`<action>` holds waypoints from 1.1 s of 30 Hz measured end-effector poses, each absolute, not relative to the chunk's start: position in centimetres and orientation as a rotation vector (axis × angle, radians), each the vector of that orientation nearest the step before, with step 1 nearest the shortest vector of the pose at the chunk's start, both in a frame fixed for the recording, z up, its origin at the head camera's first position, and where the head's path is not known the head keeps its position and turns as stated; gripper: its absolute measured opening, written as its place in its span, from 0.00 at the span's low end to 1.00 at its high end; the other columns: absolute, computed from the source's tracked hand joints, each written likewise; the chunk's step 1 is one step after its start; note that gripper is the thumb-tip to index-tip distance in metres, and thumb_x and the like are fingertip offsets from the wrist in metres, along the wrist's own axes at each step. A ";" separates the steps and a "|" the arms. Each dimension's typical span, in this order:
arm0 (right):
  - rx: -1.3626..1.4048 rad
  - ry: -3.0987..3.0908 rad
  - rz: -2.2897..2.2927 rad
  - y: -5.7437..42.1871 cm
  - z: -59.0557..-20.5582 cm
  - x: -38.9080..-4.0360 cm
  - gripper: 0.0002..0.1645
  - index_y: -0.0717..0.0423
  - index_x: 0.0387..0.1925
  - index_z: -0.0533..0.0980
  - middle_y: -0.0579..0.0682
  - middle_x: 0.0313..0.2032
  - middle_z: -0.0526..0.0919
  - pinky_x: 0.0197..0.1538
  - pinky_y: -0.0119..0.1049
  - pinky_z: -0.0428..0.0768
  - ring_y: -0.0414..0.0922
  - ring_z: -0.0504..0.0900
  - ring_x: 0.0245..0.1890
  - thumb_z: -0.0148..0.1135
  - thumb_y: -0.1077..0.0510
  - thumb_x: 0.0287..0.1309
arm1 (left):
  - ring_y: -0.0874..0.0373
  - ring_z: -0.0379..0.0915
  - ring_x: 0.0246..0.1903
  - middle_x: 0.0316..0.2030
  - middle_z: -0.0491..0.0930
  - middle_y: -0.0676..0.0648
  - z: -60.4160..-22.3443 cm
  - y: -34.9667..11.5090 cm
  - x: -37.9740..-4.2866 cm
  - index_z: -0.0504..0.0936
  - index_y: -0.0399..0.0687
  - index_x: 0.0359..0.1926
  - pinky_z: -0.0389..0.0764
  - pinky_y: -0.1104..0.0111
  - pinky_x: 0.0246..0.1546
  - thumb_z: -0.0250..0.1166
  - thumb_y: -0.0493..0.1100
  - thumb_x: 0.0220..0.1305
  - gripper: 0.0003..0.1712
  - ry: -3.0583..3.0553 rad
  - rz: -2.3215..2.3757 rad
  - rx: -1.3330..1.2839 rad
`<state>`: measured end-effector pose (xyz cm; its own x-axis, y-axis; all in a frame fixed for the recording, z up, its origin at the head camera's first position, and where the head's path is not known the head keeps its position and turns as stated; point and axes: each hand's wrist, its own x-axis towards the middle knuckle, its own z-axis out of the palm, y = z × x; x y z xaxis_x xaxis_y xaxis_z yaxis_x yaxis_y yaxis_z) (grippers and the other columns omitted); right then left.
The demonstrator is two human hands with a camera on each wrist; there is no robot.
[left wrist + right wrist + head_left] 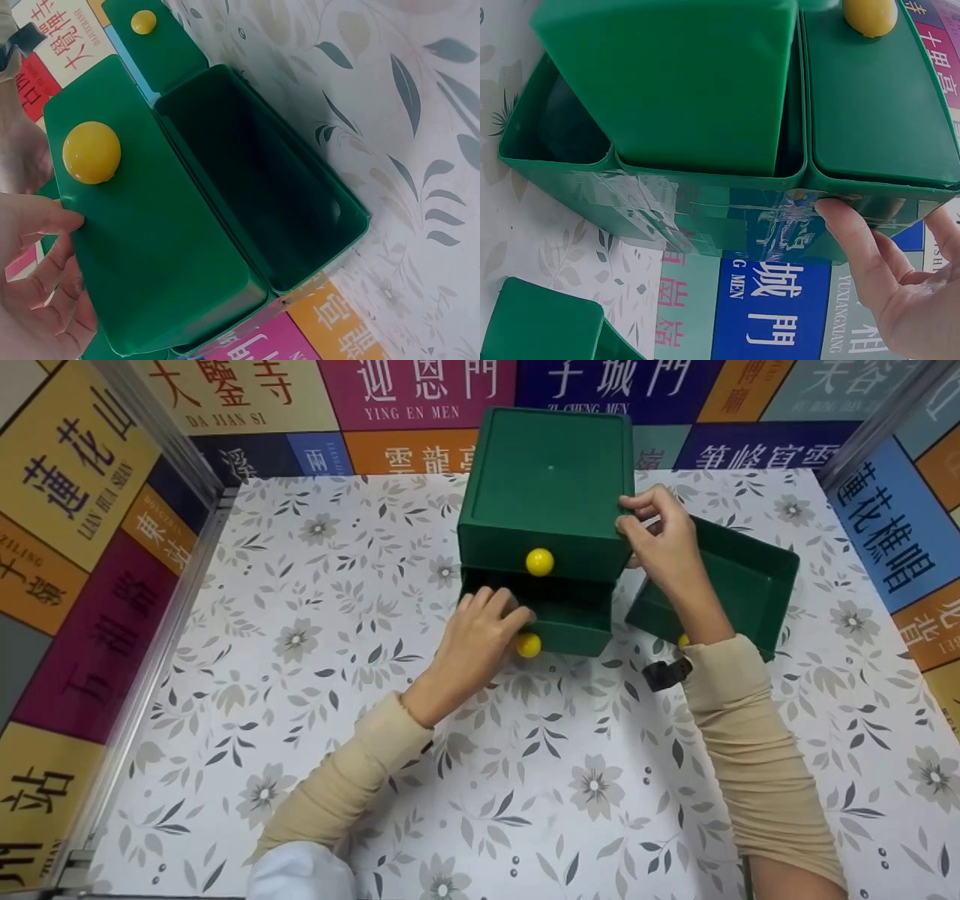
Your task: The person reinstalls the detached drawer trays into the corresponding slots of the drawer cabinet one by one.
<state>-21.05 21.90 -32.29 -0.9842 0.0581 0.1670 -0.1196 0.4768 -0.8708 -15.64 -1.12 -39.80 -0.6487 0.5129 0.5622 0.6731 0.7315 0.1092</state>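
Observation:
A green drawer cabinet [551, 472] stands at the back of the table, three compartments high. Its top drawer [885, 97] sits flush, with a yellow ball knob [540, 562]. The middle drawer [165, 247] is pulled partway out, its own yellow knob [91, 152] facing forward. My left hand [484, 634] grips the upper rim of that drawer beside the knob, fingers bent over the edge. In the left wrist view, the bottom compartment [255, 172] has no drawer in it. My right hand [664, 544] holds the cabinet's right front edge near the top, fingertips at the upper corner.
A separate green drawer [739, 585] rests on the table right of the cabinet, partly behind my right forearm. A black wrist strap piece [666, 673] shows by the right cuff. Printed panels [427, 394] wall the back and sides of the flower-patterned tabletop [360, 577].

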 end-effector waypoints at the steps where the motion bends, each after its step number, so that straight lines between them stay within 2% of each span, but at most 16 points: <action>1: 0.051 -2.549 1.521 22.0 -32.6 -21.3 0.14 0.56 0.45 0.71 0.40 0.36 0.69 0.20 0.25 0.74 0.37 0.69 0.24 0.51 0.57 0.59 | 0.55 0.64 0.31 0.30 0.71 0.49 -39.8 -1.1 -15.8 0.78 0.51 0.36 0.61 0.68 0.29 0.60 0.36 0.57 0.07 -2.429 -0.423 -0.895; 19: 0.054 -2.547 1.534 22.5 -33.4 -22.0 0.13 0.54 0.45 0.71 0.40 0.37 0.69 0.21 0.26 0.74 0.38 0.69 0.25 0.51 0.56 0.59 | 0.53 0.65 0.31 0.31 0.72 0.49 -40.7 -0.4 -18.0 0.80 0.52 0.36 0.61 0.66 0.30 0.59 0.36 0.57 0.08 -2.384 -0.479 -0.809; 23: 0.055 -2.548 1.546 21.8 -32.3 -21.1 0.12 0.55 0.44 0.71 0.40 0.37 0.69 0.21 0.26 0.73 0.37 0.68 0.23 0.51 0.56 0.59 | 0.53 0.65 0.31 0.31 0.72 0.49 -40.8 -0.4 -18.3 0.79 0.52 0.36 0.62 0.66 0.30 0.58 0.35 0.57 0.08 -2.369 -0.477 -0.801; 30: 0.058 -2.542 1.543 21.3 -31.2 -20.2 0.12 0.57 0.43 0.71 0.40 0.36 0.69 0.21 0.25 0.73 0.36 0.68 0.23 0.50 0.58 0.58 | 0.54 0.67 0.36 0.35 0.74 0.50 -40.8 -0.6 -17.6 0.79 0.52 0.37 0.66 0.65 0.36 0.55 0.40 0.61 0.07 -2.344 -0.490 -0.796; 33: 0.065 -2.534 1.543 21.3 -31.3 -20.1 0.13 0.59 0.43 0.71 0.40 0.36 0.69 0.20 0.25 0.73 0.36 0.68 0.22 0.50 0.58 0.58 | 0.54 0.67 0.35 0.35 0.74 0.50 -41.1 -0.7 -16.9 0.77 0.51 0.38 0.66 0.66 0.34 0.54 0.42 0.62 0.07 -2.352 -0.511 -0.810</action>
<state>-20.13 21.26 -31.26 -0.9840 0.0527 0.1703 -0.1271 0.4626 -0.8774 -16.89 -0.69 -41.11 -0.6389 0.4248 0.6414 0.6526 0.7407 0.1595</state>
